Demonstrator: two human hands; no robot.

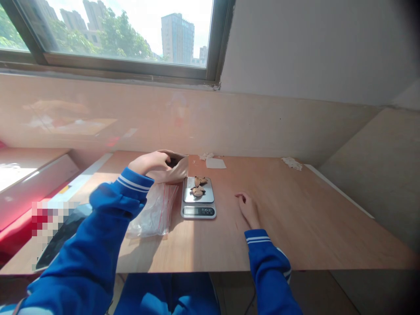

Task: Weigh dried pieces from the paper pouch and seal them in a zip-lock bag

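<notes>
My left hand (149, 163) grips the rim of an open brown paper bag (175, 170) standing on the wooden table (295, 218); its fingers curl over the bag's edge. Just right of the bag sits a small silver kitchen scale (198, 202) with a few brown pieces (198, 187) on its platform. My right hand (248, 208) lies flat on the table to the right of the scale, fingers stretched out, holding nothing. A clear zip bag with a red seal (154, 212) lies beneath my left forearm.
A white card (215, 163) and crumpled white scraps (292, 163) lie near the table's far edge by the wall. A dark flat object (62, 236) sits at the left front corner. A window runs above the wall.
</notes>
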